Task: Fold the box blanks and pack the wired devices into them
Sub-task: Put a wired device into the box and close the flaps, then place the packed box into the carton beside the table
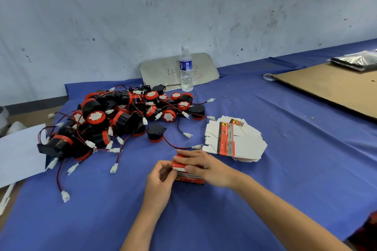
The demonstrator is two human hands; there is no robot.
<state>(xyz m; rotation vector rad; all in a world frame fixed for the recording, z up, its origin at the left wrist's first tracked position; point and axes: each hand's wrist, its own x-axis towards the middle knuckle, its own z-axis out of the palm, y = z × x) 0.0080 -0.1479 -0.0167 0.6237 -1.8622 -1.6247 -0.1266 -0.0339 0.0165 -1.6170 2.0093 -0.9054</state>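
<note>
A small red and white box (189,179) sits folded up on the blue cloth in front of me. My right hand (206,167) lies over its top, fingers across the top and thumb at the white flap. My left hand (161,179) pinches the box's left end. A heap of black and red wired devices (122,118) with white connectors lies to the upper left. A fanned stack of flat box blanks (238,140) lies to the right of the box.
A water bottle (186,69) stands at the back by the wall, before a grey board (204,67). A brown cardboard sheet (330,85) covers the right side, with a dark plastic bag (355,60) on it. White paper (18,153) lies at the left table edge.
</note>
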